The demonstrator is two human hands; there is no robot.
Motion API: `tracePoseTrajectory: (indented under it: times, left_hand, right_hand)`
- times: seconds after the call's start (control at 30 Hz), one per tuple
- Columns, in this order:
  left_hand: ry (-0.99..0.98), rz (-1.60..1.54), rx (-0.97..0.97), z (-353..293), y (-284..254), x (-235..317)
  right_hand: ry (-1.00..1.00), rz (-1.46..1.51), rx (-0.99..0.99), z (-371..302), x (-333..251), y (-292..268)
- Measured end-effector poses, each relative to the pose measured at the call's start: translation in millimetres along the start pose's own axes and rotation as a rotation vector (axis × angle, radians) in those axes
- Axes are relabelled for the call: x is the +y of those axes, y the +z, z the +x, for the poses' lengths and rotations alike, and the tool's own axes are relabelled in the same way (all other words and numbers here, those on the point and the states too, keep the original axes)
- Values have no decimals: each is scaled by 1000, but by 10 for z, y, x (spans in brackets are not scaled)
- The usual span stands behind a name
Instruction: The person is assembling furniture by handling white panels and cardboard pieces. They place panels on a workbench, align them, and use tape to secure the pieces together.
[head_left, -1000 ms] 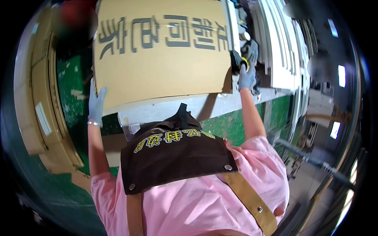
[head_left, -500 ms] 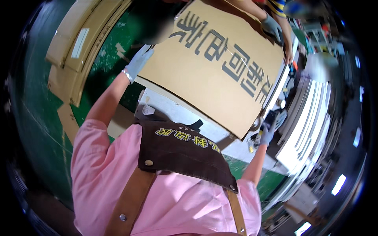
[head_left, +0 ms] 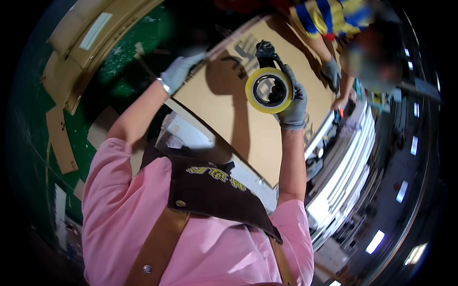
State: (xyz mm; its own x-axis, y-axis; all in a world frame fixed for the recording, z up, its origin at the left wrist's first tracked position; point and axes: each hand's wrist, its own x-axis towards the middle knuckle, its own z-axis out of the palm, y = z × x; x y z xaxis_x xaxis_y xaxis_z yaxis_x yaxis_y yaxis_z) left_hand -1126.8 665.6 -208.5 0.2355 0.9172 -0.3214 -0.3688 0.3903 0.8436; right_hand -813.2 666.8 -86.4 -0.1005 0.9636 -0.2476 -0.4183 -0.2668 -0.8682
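Note:
A large flat cardboard box (head_left: 217, 112) with dark printing lies in front of me. Over it, my gloved right hand (head_left: 295, 108) grips a tape dispenser (head_left: 269, 109) loaded with a yellowish roll, its black head pointing away from me. The dispenser is raised above the cardboard, and a shadow falls across the box. At the box's left edge rests my gloved left hand (head_left: 177, 74), fingers stretched out along the edge, the tips lost in shadow. It holds nothing that I can see.
Across the box, another person's gloved hand (head_left: 330, 74) touches its far right side. Bent cardboard sheets (head_left: 71, 57) lean at the left above a green floor (head_left: 28, 138). Long white boards (head_left: 346, 167) are stacked at the right. A pale worktable (head_left: 188, 133) supports the box.
My right hand has come up from beside the box's right edge to above it, now with the tape dispenser plainly in it. My left hand has slid slightly along the left edge.

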Motion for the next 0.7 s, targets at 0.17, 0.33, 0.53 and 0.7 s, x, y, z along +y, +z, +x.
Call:
tracePoseTrajectory:
  times: [0.17, 0.33, 0.53, 0.7]
  left_hand:
    - [-87, -176, -69, 122, -93, -41]
    - [131, -215, -102, 203, -189, -130]
    - [-119, -592, -523, 322, -587, -171]
    - [-232, -216, 156, 720, -531, -611]
  right_hand:
    - [74, -207, -234, 496, 355, 534]
    - [90, -745, -450, 674, 412, 741]
    - [-26, -1275, -674, 649, 335, 911]
    - [-167, -1547, -636, 702, 396, 972]
